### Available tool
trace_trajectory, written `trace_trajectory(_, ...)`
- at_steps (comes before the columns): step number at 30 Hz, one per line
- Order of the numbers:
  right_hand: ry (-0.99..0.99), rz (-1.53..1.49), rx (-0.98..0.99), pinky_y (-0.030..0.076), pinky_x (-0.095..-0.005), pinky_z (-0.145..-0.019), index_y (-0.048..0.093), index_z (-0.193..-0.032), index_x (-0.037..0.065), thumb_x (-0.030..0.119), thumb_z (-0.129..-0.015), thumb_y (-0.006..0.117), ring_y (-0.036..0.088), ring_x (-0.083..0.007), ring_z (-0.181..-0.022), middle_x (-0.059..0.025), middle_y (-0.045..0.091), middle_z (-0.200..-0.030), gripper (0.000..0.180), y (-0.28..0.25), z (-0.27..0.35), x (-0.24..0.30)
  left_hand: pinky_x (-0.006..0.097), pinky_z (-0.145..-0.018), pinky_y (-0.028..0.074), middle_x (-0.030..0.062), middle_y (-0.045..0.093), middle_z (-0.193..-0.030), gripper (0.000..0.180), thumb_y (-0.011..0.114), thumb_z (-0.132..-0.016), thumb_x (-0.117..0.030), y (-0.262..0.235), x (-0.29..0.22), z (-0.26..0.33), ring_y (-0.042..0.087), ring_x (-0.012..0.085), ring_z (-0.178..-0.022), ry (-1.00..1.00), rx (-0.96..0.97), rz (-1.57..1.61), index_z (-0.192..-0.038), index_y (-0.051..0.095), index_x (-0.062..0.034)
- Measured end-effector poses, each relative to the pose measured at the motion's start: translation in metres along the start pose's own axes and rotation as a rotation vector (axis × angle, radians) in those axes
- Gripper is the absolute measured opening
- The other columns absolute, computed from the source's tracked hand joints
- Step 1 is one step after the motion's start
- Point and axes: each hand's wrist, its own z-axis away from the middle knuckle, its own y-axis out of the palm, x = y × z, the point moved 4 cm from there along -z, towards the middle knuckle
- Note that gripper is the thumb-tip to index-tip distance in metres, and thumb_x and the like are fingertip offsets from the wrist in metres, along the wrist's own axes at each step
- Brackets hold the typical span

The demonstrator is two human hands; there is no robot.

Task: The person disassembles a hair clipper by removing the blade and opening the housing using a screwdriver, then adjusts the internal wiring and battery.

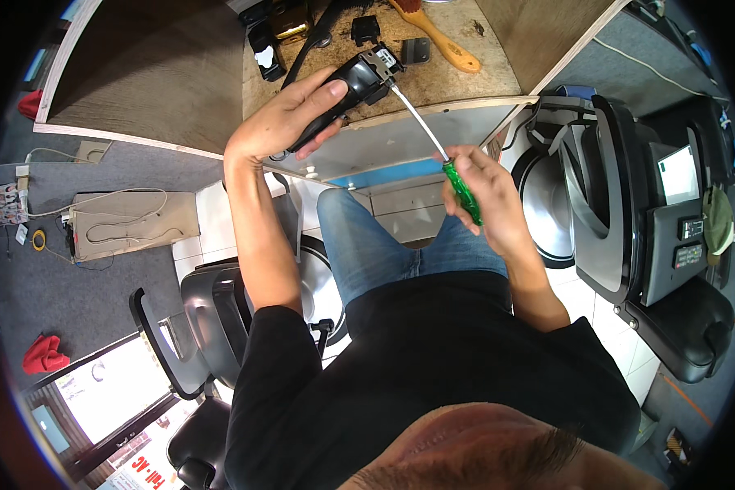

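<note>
Black short-sleeved T-shirt point(433, 359); sleeves end above elbows; forearms bare; blue denim jeans point(384, 245) over knee; left hand point(282, 122), right hand point(490, 200) ungloved, no rings visible.

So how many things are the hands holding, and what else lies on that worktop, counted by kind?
Black hair clipper, in left hand: 1
Green-handled screwdriver, in right hand: 1
Wooden brush: 1
Small black clipper parts: 2
Total: 5

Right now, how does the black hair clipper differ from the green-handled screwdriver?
The hair clipper is thick, black and held by the left hand; the screwdriver is thin, with a green handle and metal shaft, held by the right hand. The clipper's head looks opened; the screwdriver is whole. Both meet at the clipper's head.
</note>
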Motion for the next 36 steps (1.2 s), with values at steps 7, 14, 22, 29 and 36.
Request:
trace_trajectory(7,0.43,-0.673,0.376,0.038,-0.023,-0.04,0.06,-0.127,-0.009,0.036,-0.114,0.042,0.044,-0.009,-0.049,-0.0078,0.057,-0.074,0.05,0.002,0.005,-0.012,0.024,-0.044,0.033,0.0,0.05,-0.056,0.038,0.047,-0.114,-0.042,-0.001,-0.001,0.0,0.037,0.0062,-0.039,0.002,-0.022,-0.003,-0.121,0.057,-0.0063)
trace_trajectory(14,0.402,-1.041,0.545,0.028,-0.0208,-0.032,0.059,-0.127,-0.005,0.03,-0.116,0.04,0.036,-0.0049,-0.039,-0.0037,0.05,-0.072,0.041,0.003,0.005,-0.021,0.024,-0.044,0.034,0.0009,0.051,-0.057,0.038,0.047,-0.113,-0.043,-0.001,-0.001,-0.001,0.039,0.0065,-0.04,-0.009,-0.024,0.003,-0.115,0.057,-0.0071)
trace_trajectory(22,0.422,-0.951,0.451,0.026,-0.0232,-0.035,0.06,-0.121,-0.003,0.03,-0.115,0.044,0.035,-0.0054,-0.04,-0.0011,0.05,-0.069,0.036,0.005,0.004,-0.016,0.025,-0.043,0.035,0.0015,0.052,-0.059,0.04,0.048,-0.113,-0.045,-0.001,-0.002,0.001,0.04,0.0069,-0.04,-0.004,-0.04,-0.003,-0.122,0.058,-0.007)
trace_trajectory(29,-0.413,0.542,-0.285,0.036,-0.0303,-0.047,0.058,-0.107,0.002,0.016,-0.102,0.073,0.044,-0.0095,-0.048,0.0002,0.063,-0.077,0.021,0.011,0.002,-0.008,0.025,-0.043,0.035,0.0011,0.051,-0.058,0.041,0.047,-0.113,-0.046,-0.002,-0.003,-0.001,0.039,0.0069,-0.04,-0.022,-0.042,-0.004,-0.122,0.058,-0.0067)
trace_trajectory(36,0.413,-0.584,0.276,0.038,-0.025,-0.045,0.062,-0.119,-0.002,0.036,-0.113,0.045,0.043,-0.0102,-0.052,-0.0015,0.05,-0.073,0.042,0.008,0.0,-0.008,0.025,-0.043,0.035,0.0009,0.051,-0.058,0.039,0.048,-0.113,-0.044,-0.002,-0.001,-0.001,0.039,0.0063,-0.039,-0.007,-0.016,-0.013,-0.119,0.058,-0.0068)
